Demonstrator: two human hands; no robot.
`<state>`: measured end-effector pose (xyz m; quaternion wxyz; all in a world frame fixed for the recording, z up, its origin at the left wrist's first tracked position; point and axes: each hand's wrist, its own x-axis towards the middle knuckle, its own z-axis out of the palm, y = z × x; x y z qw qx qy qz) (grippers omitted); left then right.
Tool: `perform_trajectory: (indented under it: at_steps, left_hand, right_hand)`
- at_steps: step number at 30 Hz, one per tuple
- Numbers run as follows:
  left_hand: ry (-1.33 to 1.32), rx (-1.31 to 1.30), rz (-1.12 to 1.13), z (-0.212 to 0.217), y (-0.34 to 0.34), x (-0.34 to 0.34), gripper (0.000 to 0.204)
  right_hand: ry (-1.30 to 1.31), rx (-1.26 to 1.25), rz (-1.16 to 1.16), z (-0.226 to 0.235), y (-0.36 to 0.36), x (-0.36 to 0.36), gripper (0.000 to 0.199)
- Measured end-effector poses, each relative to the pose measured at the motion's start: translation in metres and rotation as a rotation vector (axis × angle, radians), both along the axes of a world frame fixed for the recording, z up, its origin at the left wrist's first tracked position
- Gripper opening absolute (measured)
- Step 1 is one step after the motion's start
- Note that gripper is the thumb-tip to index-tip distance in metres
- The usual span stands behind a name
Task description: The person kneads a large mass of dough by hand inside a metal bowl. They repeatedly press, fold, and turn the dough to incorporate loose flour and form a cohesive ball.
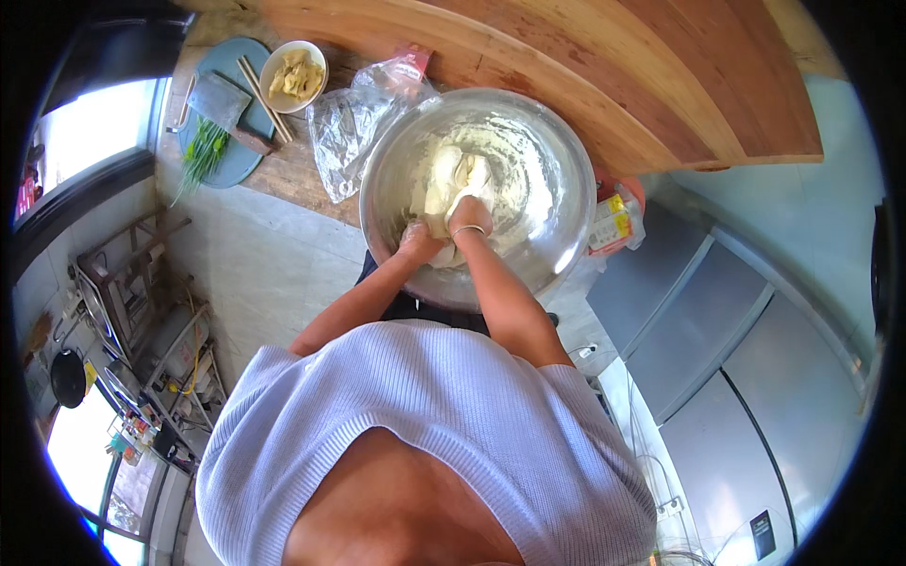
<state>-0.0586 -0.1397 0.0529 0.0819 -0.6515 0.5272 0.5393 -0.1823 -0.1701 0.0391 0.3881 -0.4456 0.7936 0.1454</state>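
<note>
A wide metal bowl (573, 179) stands in front of me with a lump of pale dough (444, 184) inside it. My right hand (469, 212) presses into the dough, its fingers closed on it and coated white; a thin bracelet circles the wrist. Against the near left side of the lump, my left hand (418, 241) is closed on the dough's edge, with flour on its knuckles. Dough partly hides the fingertips of both hands. Smears of flour and dough bits cling to the bowl's inner wall.
Left of the bowl lies a crumpled clear plastic bag (344, 132). Beyond it are a bowl of yellowish pieces (296, 77), chopsticks (257, 87), and a cleaver (219, 100) with green chives (204, 151) on a round board (243, 168). A wooden board (604, 57) borders the bowl's far side.
</note>
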Motion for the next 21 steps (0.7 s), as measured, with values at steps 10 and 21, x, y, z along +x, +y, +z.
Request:
perform_trajectory:
  at_steps: [10,21]
  left_hand:
    - [0.152,-0.297,0.43,-0.041,-0.118,-0.015,0.055]
    - [0.657,-0.164,0.074,0.027,-0.082,0.001,0.029]
  right_hand:
    - [-0.234,-0.369,0.282,-0.002,0.01,-0.019,0.027]
    - [-0.687,-0.647,-0.336,-0.003,-0.021,-0.069,0.047]
